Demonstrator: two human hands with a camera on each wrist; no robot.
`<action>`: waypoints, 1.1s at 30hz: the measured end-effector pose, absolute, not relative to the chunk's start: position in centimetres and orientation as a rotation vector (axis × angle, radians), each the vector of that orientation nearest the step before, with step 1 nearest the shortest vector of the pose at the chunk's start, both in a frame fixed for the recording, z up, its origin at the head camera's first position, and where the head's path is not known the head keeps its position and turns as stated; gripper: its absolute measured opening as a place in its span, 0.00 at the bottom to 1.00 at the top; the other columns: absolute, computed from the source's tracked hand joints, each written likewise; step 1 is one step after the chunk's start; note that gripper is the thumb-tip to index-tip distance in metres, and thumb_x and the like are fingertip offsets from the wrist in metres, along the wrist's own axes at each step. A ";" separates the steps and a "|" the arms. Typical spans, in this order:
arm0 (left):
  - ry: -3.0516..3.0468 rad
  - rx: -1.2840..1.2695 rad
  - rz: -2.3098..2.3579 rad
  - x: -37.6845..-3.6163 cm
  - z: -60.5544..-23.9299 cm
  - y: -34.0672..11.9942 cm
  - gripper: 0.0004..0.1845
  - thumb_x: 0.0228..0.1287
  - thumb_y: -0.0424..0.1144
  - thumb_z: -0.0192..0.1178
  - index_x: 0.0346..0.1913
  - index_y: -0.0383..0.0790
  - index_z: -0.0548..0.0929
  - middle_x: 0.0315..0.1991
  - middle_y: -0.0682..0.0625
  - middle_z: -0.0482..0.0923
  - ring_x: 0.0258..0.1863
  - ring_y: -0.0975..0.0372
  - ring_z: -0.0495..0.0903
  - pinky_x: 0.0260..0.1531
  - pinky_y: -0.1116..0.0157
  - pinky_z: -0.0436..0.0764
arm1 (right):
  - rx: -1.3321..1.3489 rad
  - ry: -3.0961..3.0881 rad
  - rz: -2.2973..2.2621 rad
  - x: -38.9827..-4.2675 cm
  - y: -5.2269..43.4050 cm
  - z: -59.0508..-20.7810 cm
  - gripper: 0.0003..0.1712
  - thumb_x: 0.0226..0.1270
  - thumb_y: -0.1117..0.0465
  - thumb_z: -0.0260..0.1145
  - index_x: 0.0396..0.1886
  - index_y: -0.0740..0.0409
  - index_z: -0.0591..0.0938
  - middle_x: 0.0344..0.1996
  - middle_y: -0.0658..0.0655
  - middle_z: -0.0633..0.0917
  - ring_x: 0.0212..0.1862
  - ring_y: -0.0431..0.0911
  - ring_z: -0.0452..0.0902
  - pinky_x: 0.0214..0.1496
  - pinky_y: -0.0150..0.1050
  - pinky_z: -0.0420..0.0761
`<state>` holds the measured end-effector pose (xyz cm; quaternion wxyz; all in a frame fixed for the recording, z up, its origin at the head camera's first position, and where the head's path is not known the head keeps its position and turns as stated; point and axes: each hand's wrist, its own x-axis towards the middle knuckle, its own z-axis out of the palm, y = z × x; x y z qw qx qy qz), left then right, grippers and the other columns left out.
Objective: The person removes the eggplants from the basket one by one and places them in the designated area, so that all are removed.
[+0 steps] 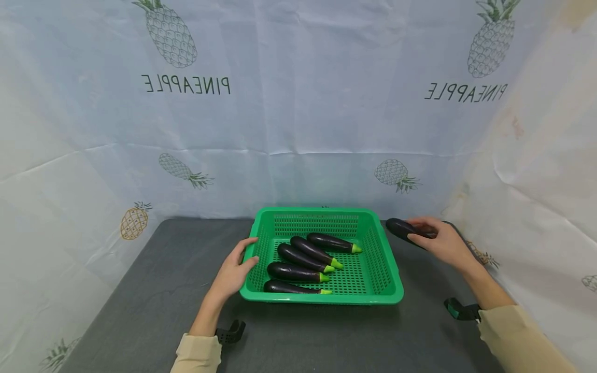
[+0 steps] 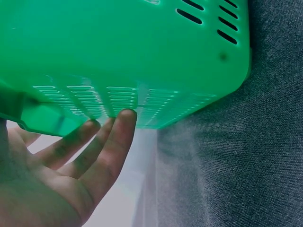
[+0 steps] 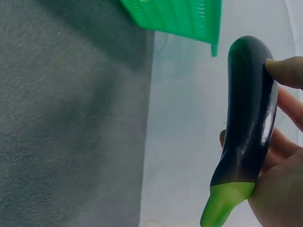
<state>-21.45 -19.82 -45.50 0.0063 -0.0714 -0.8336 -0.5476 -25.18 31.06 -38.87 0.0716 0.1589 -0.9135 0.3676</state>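
Head view: right hand (image 1: 440,241) grips an eggplant (image 1: 400,228) just right of the green basket (image 1: 380,290); left hand (image 1: 235,269), fingers straight, touches its left wall.

The basket (image 1: 387,269) looks like smooth, perforated green plastic with a slight sheen. The eggplants (image 1: 298,272) have glossy dark skin, the counter (image 1: 154,290) is matt, rough grey cloth, and the backdrop (image 1: 298,114) is creased cloth.

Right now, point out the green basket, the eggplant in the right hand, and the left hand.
green basket (image 1: 322,299), head view, near rim.
eggplant (image 3: 248,118), right wrist view, mid body.
left hand (image 1: 233,272), head view, back of hand.
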 end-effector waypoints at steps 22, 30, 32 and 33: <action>-2.621 -0.204 -1.698 -21.4 -45.7 -19.7 0.27 0.79 0.38 0.54 0.77 0.48 0.64 0.73 0.36 0.64 0.64 0.44 0.74 0.48 0.50 0.82 | 0.372 -2.847 1.138 -27.2 33.1 -45.3 0.26 0.75 0.55 0.66 0.64 0.66 0.78 0.54 0.69 0.81 0.53 0.62 0.79 0.44 0.47 0.81; -2.620 -0.201 -1.699 -21.5 -45.7 -19.8 0.27 0.79 0.37 0.54 0.77 0.48 0.64 0.74 0.36 0.63 0.66 0.43 0.73 0.49 0.48 0.81 | 0.422 -2.851 1.139 -27.5 32.9 -47.3 0.24 0.73 0.57 0.68 0.62 0.66 0.79 0.55 0.68 0.81 0.55 0.63 0.78 0.49 0.56 0.81; -2.619 -0.205 -1.694 -21.5 -45.7 -19.8 0.27 0.79 0.37 0.54 0.77 0.48 0.64 0.74 0.36 0.63 0.66 0.43 0.72 0.50 0.48 0.81 | 0.435 -2.848 1.143 -27.5 32.8 -47.5 0.23 0.73 0.58 0.68 0.62 0.65 0.79 0.55 0.68 0.81 0.55 0.63 0.78 0.49 0.56 0.81; -2.619 -0.207 -1.692 -21.5 -45.7 -19.8 0.27 0.79 0.37 0.54 0.77 0.48 0.64 0.74 0.36 0.63 0.67 0.44 0.72 0.50 0.48 0.81 | 0.436 -2.848 1.145 -27.5 32.7 -47.6 0.23 0.73 0.58 0.68 0.62 0.65 0.79 0.55 0.68 0.81 0.55 0.63 0.78 0.49 0.55 0.81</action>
